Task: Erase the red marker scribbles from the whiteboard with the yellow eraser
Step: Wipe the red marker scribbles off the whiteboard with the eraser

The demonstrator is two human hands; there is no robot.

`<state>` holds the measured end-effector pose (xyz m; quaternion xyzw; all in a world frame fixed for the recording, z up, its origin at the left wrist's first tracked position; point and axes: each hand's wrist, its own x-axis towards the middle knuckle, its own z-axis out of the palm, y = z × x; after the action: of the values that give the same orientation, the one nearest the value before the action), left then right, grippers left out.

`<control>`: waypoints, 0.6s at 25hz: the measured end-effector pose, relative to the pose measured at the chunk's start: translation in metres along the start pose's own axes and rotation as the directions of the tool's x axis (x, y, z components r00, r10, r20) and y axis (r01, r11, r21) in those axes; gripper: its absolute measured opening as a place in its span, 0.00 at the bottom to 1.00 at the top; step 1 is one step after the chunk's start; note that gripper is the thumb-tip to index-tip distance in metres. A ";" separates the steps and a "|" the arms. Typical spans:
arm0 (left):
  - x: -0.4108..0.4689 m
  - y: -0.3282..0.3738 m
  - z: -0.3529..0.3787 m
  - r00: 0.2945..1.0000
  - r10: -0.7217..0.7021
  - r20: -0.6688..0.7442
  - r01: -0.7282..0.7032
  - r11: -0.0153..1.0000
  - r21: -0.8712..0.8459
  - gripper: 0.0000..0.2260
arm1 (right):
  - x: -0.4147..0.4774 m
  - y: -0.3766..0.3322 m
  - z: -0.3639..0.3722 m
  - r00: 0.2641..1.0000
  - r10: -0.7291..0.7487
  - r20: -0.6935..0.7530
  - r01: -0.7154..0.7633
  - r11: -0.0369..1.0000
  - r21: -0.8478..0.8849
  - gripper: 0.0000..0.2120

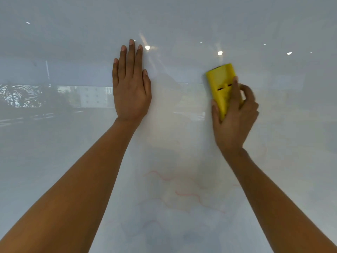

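Two bare hands lie against a glossy whiteboard (73,161) that fills the whole frame.

Left hand (131,92), upper centre: the palm is flat on the board. Its fingers (131,57) are straight and close together, pointing up, with the thumb alongside. It holds nothing.

Right hand (235,121), centre right: the fingers are clamped on the eraser (221,83). The thumb sits on its left edge, the index finger lies along its back, and the other fingers curl round its right edge.

Eraser: a yellow block standing nearly upright, with its top tilted slightly right and its face against the board. Its upper half stands clear above the hand. Two short dark slots show on its back. Eraser and right hand are a little blurred.

Scribbles (189,195): faint red wavy lines in the lower centre of the frame, between the two forearms. They are well below the eraser and apart from both hands. Paler pink traces lie around them toward the bottom edge. The rightmost trace runs up to the edge of the right forearm.

Reflections in the board: small bright light spots (147,47) are scattered across the upper part of the frame, one just right of the left fingertips. Palm-like plants (16,95) show at the middle left edge. A pale building front (94,96) with rows of windows sits just left of the left hand.
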<state>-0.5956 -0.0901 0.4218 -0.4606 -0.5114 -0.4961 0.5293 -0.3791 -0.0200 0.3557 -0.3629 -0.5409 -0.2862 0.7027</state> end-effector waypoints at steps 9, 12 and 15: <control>-0.001 -0.001 0.001 1.000 -0.001 -0.002 0.001 1.000 0.007 0.21 | -0.130 0.001 -0.017 0.527 -0.806 0.269 0.796 0.579 0.175 0.29; -0.001 0.000 0.000 1.000 0.001 -0.009 -0.001 1.000 -0.003 0.21 | -0.067 -0.004 -0.005 0.886 -0.440 0.145 0.428 0.898 0.105 0.25; 0.000 -0.001 0.000 1.000 0.007 -0.012 -0.007 1.000 -0.009 0.21 | -0.036 -0.036 0.001 0.997 -0.063 0.047 0.061 0.997 0.052 0.27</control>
<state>-0.5962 -0.0900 0.4216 -0.4617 -0.5045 -0.4992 0.5321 -0.4175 -0.0398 0.3283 -0.3350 -0.5761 -0.2852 0.6889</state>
